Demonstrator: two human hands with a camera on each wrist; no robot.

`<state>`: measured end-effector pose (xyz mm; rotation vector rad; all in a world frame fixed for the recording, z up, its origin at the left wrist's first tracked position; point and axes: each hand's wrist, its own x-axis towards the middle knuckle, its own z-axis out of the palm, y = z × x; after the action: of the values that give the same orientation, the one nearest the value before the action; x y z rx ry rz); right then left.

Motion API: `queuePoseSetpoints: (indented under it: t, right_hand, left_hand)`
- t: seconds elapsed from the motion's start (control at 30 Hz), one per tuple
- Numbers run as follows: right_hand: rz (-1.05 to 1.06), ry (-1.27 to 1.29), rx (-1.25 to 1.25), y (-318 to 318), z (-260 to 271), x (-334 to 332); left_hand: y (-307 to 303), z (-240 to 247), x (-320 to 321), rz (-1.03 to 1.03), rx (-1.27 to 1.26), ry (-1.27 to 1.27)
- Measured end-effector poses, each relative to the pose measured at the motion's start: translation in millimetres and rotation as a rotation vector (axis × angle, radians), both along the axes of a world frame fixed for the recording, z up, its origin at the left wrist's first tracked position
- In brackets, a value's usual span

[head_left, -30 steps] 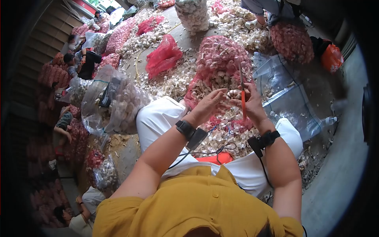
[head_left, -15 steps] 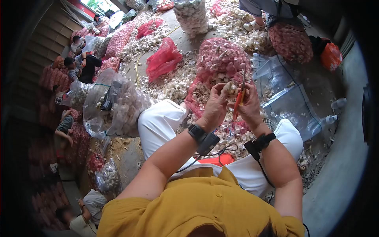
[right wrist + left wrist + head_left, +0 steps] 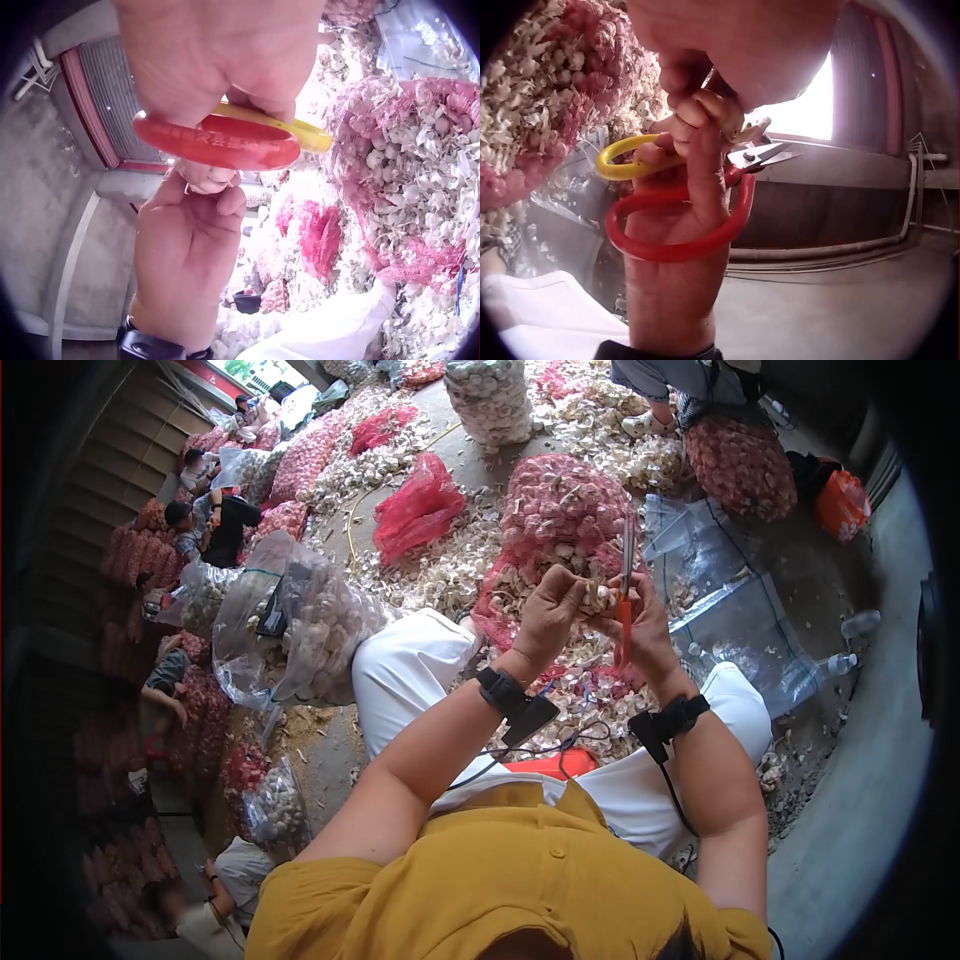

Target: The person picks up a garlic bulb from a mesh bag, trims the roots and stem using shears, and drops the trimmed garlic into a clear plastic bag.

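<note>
The garlic (image 3: 597, 597), pinched in the curled fingertips of the left hand (image 3: 553, 610) above the lap, looks light, firm and papery-skinned, best held round its body. Just beside it, the right hand (image 3: 645, 628) grips scissors (image 3: 626, 585), fingers through the loops.

The left hand (image 3: 550, 615) and right hand (image 3: 645, 625) are meeting around a garlic bulb (image 3: 597, 598), leaving no gap between them, with the scissors (image 3: 626, 560) pointing upward. A red mesh sack (image 3: 560, 510) is blocking the way ahead, a clear bag (image 3: 300, 620) is crowding the left knee, and bare concrete floor (image 3: 860, 780) is lying open on the right.
</note>
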<state>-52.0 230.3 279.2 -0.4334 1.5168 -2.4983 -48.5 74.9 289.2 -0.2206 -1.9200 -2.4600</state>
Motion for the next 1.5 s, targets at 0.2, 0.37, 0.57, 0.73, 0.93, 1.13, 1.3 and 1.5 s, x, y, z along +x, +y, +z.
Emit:
queuePoseSetpoints:
  t: [0.2,0.37,0.57,0.73,0.93,1.13,1.3,1.5]
  right_hand:
    - [-0.001,-0.026,0.083,6,7,-2]
    - [0.065,-0.101,0.149,9,2,-7]
    - [0.057,-0.043,0.202,6,0,-6]
    - [0.057,-0.022,0.101,7,-6,-5]
    - [0.084,0.078,0.065,8,-1,-1]
    - [0.082,-0.014,0.069,13,13,-5]
    - [0.146,-0.001,0.41,14,2,-6]
    - [0.041,-0.002,0.419,11,-2,-4]
  left_hand:
    - [-10,-16,8,0.0,-0.047,-0.368]
    - [-24,-3,1,-0.168,-0.064,-0.251]
    - [-21,6,-4,-0.205,-0.261,-0.157]
    - [-13,2,1,-0.061,-0.198,-0.128]
    - [-12,-7,-1,0.072,-0.056,-0.233]
    - [-41,-53,4,-0.197,-0.394,-0.431]
    - [-42,-6,-1,-0.263,-0.206,-0.423]
    - [-20,10,0,-0.327,-0.484,-0.174]
